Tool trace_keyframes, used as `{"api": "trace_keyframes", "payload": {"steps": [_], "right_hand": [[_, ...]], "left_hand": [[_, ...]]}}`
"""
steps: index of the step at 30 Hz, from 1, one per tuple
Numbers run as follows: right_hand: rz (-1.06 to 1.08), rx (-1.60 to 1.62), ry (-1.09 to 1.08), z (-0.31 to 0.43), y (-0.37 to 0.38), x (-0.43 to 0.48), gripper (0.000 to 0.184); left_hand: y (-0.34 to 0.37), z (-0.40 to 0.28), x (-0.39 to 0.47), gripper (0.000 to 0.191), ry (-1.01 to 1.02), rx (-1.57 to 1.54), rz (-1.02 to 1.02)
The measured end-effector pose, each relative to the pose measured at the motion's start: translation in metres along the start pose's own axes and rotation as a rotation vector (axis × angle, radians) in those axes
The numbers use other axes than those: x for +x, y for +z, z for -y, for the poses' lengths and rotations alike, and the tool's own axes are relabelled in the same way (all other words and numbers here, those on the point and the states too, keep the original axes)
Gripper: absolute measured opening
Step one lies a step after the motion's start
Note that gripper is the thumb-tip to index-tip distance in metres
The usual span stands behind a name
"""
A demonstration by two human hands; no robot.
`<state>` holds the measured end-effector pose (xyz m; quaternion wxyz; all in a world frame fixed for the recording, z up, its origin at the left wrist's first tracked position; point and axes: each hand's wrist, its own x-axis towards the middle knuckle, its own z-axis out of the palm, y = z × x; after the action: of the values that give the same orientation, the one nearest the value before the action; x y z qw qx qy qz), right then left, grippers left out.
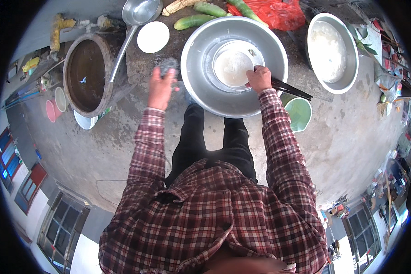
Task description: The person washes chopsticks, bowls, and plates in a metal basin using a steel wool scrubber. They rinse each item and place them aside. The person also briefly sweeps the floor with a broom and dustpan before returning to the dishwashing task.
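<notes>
A large metal basin sits before me with a white bowl inside it. Pinched at its right edge, the bowl is in my right hand. A small dark fleck shows on the bowl's upper inner wall. Black chopsticks jut out past the basin's rim, partly hidden by my right wrist. My left hand is blurred, left of the basin. A grey wire scrubber is at its fingertips; whether the fingers grip it is unclear. Above lies a white round plate or lid.
A metal ladle rests by a big earthen vat holding dark liquid. Green vegetables and a red plastic bag lie behind the basin. At right stand another metal basin with whitish contents and a green tub.
</notes>
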<state>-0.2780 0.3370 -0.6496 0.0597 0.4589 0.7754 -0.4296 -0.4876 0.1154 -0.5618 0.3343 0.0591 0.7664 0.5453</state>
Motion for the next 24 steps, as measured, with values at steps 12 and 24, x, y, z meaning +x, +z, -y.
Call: {"api": "trace_keyframes", "payload": {"steps": [12, 24], "right_hand": [[-0.056, 0.864, 0.258, 0.075, 0.014, -0.016, 0.016], [-0.151, 0.954, 0.129, 0.083, -0.011, -0.053, 0.044]], "left_hand": [[0.073, -0.028, 0.043, 0.054, 0.242, 0.73, 0.081], [0.119, -0.043, -0.013, 0.023, -0.519, 0.029, 0.256]]}}
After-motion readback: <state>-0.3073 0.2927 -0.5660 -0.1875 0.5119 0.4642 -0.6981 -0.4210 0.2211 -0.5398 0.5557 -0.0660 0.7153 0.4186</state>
